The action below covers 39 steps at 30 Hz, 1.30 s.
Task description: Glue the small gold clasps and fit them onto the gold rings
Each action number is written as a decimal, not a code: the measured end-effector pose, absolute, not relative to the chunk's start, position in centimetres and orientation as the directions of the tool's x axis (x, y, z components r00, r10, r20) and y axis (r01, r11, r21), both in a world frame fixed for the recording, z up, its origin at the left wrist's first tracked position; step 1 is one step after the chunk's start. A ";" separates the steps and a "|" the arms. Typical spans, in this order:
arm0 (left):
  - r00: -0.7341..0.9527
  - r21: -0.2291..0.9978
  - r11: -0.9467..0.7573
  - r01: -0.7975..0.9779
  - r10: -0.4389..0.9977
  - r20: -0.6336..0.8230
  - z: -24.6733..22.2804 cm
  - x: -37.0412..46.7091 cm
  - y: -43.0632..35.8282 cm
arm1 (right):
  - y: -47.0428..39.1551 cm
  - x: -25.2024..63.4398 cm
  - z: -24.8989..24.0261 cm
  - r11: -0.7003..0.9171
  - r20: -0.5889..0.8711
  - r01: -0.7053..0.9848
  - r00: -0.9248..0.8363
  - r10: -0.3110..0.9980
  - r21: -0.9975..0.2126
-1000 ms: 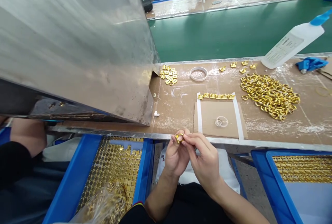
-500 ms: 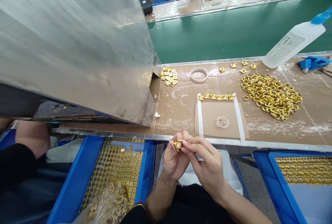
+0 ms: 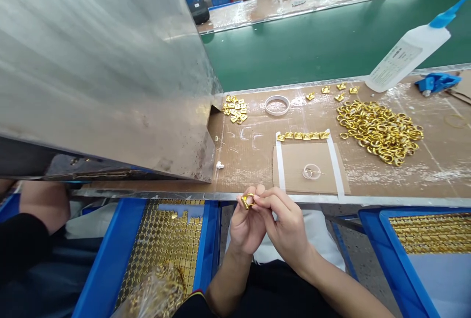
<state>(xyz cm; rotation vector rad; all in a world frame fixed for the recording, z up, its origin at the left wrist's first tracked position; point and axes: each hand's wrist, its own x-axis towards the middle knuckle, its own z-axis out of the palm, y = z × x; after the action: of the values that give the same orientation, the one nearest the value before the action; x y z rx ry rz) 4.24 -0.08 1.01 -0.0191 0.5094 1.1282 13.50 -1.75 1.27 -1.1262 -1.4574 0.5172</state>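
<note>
A gold ring (image 3: 247, 201) is held in front of the bench's near edge, its band facing up. My left hand (image 3: 246, 229) is closed, pinching the ring by its wide top between thumb and fingers. My right hand (image 3: 285, 215) is closed too, its thumb and forefinger on the right side of the band. Beyond them lies a cardboard pad (image 3: 294, 180) with white tape strips; a small clear dish (image 3: 312, 172) with a thin stick sits on it. Several square gold pieces (image 3: 307, 136) line the pad's far edge.
A heap of gold rings (image 3: 380, 131) lies right, below a white bottle (image 3: 408, 58) with a blue cap. Square gold pieces (image 3: 235, 108) and a tape roll (image 3: 277, 105) lie left. A metal housing (image 3: 147, 87) fills the left. Blue trays (image 3: 208, 244) flank my lap. A person sits left.
Both hands have shifted slightly left with the ring and tilted it a little. The view has moved slightly; the things on the bench look unchanged.
</note>
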 end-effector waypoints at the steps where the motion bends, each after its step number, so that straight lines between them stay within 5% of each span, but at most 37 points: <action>1: 0.331 0.238 0.446 -0.863 0.854 -0.400 1.0 4.2 -0.1 | -1.8 13.5 1.2 0.435 0.501 0.345 0.129 0.856 -0.832; 5: 0.311 0.275 0.446 -0.852 0.853 -0.420 0.9 4.2 -0.3 | -1.9 13.3 1.1 0.422 0.488 0.336 0.138 0.862 -0.842; 9: 0.263 0.465 0.420 -0.780 0.893 -0.364 0.6 4.0 -0.2 | -2.2 13.5 1.3 0.416 0.456 0.248 0.135 0.879 -0.875; 13: 0.172 0.766 0.155 -0.623 0.983 -0.059 -0.2 3.0 0.0 | -2.6 14.3 1.9 0.289 0.287 -0.028 0.068 0.956 -0.957; 16: 0.161 0.875 -0.047 -0.482 0.977 0.141 -0.6 1.9 0.1 | -3.0 14.8 2.4 0.181 0.178 -0.168 0.034 0.984 -0.969; 21: 0.228 0.887 -0.115 -0.447 0.944 0.238 -0.4 1.4 -0.1 | -3.0 15.2 3.1 0.252 0.251 -0.121 0.024 0.968 -0.960; 30: 0.314 0.731 0.155 -0.665 0.946 0.085 -1.2 2.9 0.0 | -3.1 16.0 4.0 0.397 0.393 0.094 -0.061 0.918 -0.913; 39: 0.315 0.734 0.204 -0.648 0.949 0.015 -0.5 3.6 0.3 | -2.6 16.1 3.5 0.321 0.320 0.061 -0.027 0.947 -0.945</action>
<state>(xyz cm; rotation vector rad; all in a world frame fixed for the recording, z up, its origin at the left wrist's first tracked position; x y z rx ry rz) 3.59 0.27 -0.52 0.7215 0.5020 1.1806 16.12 -2.57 3.46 -1.0012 -1.4050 0.9449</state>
